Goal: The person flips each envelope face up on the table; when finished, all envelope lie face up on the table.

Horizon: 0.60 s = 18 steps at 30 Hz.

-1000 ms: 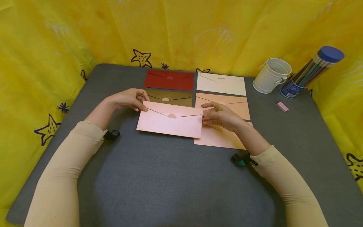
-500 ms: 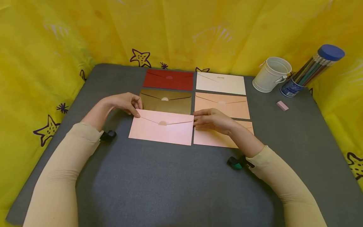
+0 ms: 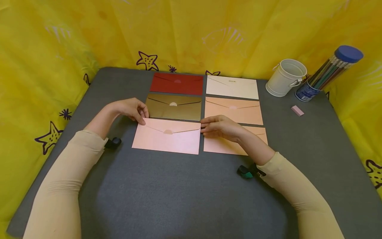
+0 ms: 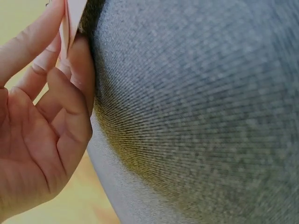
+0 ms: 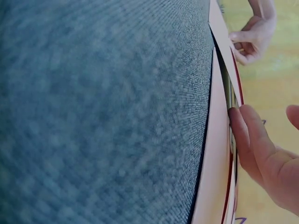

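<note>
Six envelopes lie in two neat rows on the gray table (image 3: 179, 186). Both hands work on the pink envelope (image 3: 167, 137), which sits in the middle of the frame, a bit left, just below the gold envelope (image 3: 174, 107). The left hand (image 3: 129, 109) pinches its top left corner between thumb and fingers. The right hand (image 3: 222, 126) has its fingertips together at the right edge, touching it; I cannot tell if they squeeze it.

I think a small push from either hand could turn the pink envelope crooked, because it is light and the paper is smooth. It could also slide over the gold one, or bump the light pink envelope (image 3: 226, 146) under the right hand. A hard pinch could bend the corner.
</note>
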Each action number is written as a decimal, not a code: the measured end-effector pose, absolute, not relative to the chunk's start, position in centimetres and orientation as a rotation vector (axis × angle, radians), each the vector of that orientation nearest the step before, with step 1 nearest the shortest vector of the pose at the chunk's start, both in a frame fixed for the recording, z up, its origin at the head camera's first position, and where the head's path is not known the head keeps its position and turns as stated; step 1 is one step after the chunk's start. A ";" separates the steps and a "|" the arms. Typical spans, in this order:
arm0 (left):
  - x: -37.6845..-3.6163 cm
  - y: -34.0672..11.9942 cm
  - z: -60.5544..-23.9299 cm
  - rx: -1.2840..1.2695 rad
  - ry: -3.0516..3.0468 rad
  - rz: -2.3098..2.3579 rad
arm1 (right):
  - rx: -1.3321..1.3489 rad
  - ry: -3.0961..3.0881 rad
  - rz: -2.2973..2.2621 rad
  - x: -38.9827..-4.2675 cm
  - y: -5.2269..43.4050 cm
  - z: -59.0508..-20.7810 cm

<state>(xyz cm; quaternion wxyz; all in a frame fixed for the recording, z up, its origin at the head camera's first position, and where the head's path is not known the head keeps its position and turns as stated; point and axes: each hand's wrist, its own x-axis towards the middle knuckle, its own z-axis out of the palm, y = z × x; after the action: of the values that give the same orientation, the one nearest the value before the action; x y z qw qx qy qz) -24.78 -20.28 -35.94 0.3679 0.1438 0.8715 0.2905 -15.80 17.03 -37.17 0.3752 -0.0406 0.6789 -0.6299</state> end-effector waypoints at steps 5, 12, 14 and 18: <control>-24.6 -20.0 -35.7 0.385 2.267 0.734 | -0.106 1.736 -1.617 -15.9 17.1 -37.3; -24.4 -19.9 -35.5 0.385 2.280 0.723 | -0.136 1.720 -1.627 -16.0 17.3 -37.7; -24.4 -19.9 -35.5 0.382 2.284 0.721 | -0.126 1.718 -1.631 -16.0 17.3 -37.7; -24.4 -20.0 -35.5 0.372 2.296 0.721 | -0.116 1.720 -1.637 -16.0 17.4 -37.7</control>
<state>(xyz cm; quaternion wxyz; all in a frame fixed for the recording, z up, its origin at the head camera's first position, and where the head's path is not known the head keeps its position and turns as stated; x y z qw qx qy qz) -24.36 -20.00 -35.50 0.3458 0.1435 0.8846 0.2779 -15.97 17.37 -37.65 0.3729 -0.0452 0.6715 -0.6387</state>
